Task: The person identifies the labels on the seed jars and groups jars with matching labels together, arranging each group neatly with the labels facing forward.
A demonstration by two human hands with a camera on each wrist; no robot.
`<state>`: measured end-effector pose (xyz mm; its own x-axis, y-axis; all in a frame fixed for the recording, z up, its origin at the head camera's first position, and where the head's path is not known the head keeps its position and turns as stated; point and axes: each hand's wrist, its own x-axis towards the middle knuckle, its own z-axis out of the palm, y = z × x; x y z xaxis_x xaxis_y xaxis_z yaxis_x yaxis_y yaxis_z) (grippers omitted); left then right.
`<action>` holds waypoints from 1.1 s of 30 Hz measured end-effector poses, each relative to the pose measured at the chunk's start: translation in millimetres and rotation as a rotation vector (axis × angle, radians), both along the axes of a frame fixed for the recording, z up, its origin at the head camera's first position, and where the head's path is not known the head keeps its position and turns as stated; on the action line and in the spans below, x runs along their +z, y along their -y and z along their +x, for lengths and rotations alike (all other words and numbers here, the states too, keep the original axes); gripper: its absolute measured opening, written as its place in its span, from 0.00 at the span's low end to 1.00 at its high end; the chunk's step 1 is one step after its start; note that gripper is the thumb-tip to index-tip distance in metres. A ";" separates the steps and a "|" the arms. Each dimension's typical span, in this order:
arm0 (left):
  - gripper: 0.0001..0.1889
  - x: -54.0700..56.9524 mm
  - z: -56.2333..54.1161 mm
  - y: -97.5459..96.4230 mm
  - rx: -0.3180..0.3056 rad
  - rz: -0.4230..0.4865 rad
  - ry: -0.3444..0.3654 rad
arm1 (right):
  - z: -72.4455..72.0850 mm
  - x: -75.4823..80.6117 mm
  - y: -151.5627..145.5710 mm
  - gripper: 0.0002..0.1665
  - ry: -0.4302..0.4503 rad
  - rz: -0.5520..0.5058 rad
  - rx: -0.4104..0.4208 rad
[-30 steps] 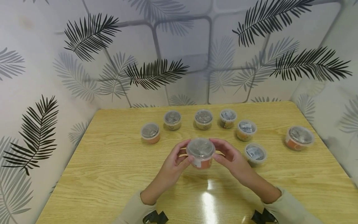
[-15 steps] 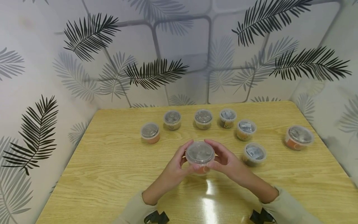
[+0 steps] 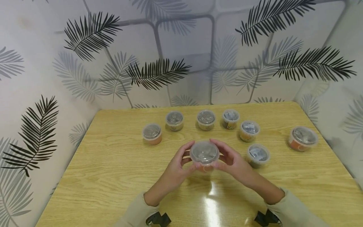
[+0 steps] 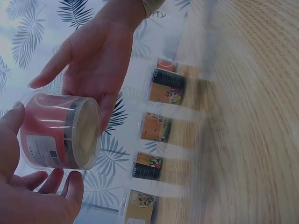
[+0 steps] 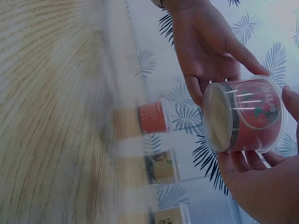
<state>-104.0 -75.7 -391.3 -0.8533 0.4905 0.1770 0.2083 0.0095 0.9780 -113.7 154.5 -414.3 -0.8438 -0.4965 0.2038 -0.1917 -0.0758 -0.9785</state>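
Observation:
Both hands hold a round clear plastic tub (image 3: 204,153) with a see-through lid and a red label, raised above the wooden table. My left hand (image 3: 181,165) grips its left side, thumb at the front and fingers around the side and back. On the opposite side my right hand (image 3: 234,163) does the same, the two thumbs close together at the front. In the left wrist view the tub (image 4: 49,128) shows a white printed sticker on its red label. From the right wrist, a round emblem with writing appears on the tub (image 5: 254,105).
Several similar lidded tubs stand in a loose arc: a left one (image 3: 152,134), two at the back (image 3: 174,120), and others to the right, including the nearest one (image 3: 258,156). A wider red-labelled tub (image 3: 302,138) is by the table's right edge. Leaf-patterned walls (image 3: 184,47) enclose the table (image 3: 113,176).
The held tub dips and tilts slightly, then comes back up a little. It has turned, so less white and more of the red label faces front. The other tubs have not moved.

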 end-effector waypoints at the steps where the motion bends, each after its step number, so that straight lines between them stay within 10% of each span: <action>1: 0.35 -1.2 -0.8 0.3 0.004 0.013 0.001 | -0.2 0.3 -0.7 0.38 0.008 -0.013 -0.005; 9: 0.30 -26.1 -11.7 0.1 0.031 0.055 -0.035 | -0.6 0.9 -1.9 0.36 0.050 -0.074 -0.035; 23: 0.34 -34.8 -9.4 -6.7 0.079 0.021 -0.070 | 0.1 -4.4 3.5 0.36 0.033 -0.023 -0.096; 33: 0.35 -10.0 1.7 -24.3 0.143 0.004 -0.031 | 0.7 -4.5 0.3 0.43 0.020 0.091 -0.146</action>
<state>-102.3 -51.4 -401.3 -0.9083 0.3639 0.2063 0.2356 0.0375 0.9711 -112.9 154.3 -418.9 -0.9117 -0.3840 0.1458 -0.1743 0.0402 -0.9839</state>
